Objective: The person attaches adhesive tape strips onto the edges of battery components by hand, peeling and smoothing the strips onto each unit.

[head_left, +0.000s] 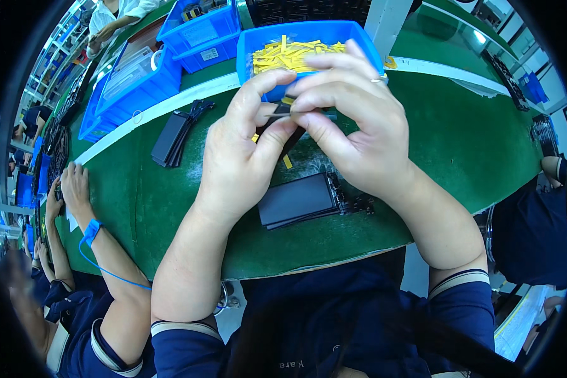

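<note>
Above the green table, my left hand [236,148] and my right hand [365,129] meet, thumbs and fingers pinched on a thin dark flat piece [282,114]. It shows nearly edge-on, and the fingers cover much of it. A small yellow tab shows by the fingertips. Beneath my hands, a yellow strip [288,162] lies near dark parts that my hands partly hide. Closer to me is a small stack of flat black screen-like panels [299,198] with ribbon-like ends to the right. Just beyond my fingers stands a blue bin [246,47] holding many yellow strips [290,55].
More black panels with cables [173,138] lie at the left on the green table [453,145]. Blue bins [138,82] line the back left, beside a white ledge. At left, a co-worker's hand [75,186] rests on the table, with a blue wrist strap and cord. Another person sits at the right.
</note>
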{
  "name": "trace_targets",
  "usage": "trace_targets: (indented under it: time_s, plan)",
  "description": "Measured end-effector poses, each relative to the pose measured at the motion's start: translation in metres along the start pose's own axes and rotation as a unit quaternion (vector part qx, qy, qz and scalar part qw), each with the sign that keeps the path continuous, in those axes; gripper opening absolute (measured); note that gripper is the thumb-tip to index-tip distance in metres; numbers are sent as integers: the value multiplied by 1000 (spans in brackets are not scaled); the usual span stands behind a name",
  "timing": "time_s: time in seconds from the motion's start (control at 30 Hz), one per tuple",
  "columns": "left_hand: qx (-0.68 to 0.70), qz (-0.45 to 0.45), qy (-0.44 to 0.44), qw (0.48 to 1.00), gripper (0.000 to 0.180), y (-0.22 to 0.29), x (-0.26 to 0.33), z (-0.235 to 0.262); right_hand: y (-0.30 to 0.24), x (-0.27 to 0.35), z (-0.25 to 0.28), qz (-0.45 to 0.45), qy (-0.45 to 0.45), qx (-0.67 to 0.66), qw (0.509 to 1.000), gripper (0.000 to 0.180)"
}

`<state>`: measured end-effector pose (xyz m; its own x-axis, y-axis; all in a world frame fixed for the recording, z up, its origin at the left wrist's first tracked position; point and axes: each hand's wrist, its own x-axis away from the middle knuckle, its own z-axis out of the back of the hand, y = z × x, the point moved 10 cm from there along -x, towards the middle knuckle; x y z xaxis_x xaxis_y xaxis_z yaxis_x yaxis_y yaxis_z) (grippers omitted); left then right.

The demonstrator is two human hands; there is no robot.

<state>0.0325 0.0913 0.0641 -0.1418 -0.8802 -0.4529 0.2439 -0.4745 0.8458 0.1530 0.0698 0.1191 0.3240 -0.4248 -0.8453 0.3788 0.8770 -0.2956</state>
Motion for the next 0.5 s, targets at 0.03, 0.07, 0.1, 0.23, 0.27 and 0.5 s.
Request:
trace_targets:
  time_s: [0.03, 0.07, 0.1, 0.23, 0.27, 0.5]
  plan:
    - [47, 13, 5, 999, 34, -5, 0, 1, -10, 0, 5, 44, 24, 61, 997, 9]
    - [46, 14, 7, 999, 34, -4, 0, 3, -9, -1, 5, 44, 24, 59, 997, 9]
    - [127, 40, 11, 991, 31, -8, -1, 3, -4, 0, 10, 27, 44, 62, 997, 10]
    - [219, 98, -15, 971, 33, -15, -1, -1, 38, 11, 5, -178, 52, -89, 979, 8]
    - [220, 98, -16, 971, 33, -15, -2, -1, 36, 10, 4, -154, 38, -87, 984, 8]
    - [224, 102, -15, 969, 31, -16, -1, -4, 30, 9, 5, -131, 53, -61, 988, 8]
